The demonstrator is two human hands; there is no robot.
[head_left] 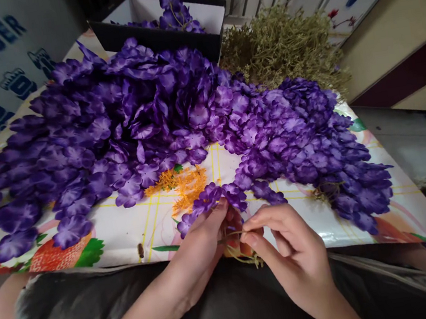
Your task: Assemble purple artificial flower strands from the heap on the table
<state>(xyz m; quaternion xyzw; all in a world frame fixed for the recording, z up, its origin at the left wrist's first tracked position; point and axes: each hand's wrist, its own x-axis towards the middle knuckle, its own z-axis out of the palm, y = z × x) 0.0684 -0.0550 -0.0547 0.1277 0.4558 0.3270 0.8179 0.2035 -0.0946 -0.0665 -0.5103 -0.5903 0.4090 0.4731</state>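
At the table's near edge my left hand (203, 242) is closed around a small bunch of purple fabric flowers (213, 199) on thin greenish stems. Right beside it, my right hand (284, 247) pinches the stems (242, 253) below the blooms with thumb and forefinger. Both hands meet over my dark-clothed lap. A big heap of loose purple flowers (144, 121) covers most of the table behind them.
The table carries a strawberry-printed cloth (124, 232). A few orange flower bits (184, 182) lie in the middle. A dark box (158, 38) with more purple flowers stands at the back, with dry olive-green sprigs (280, 44) to its right. A printed wall is at the left.
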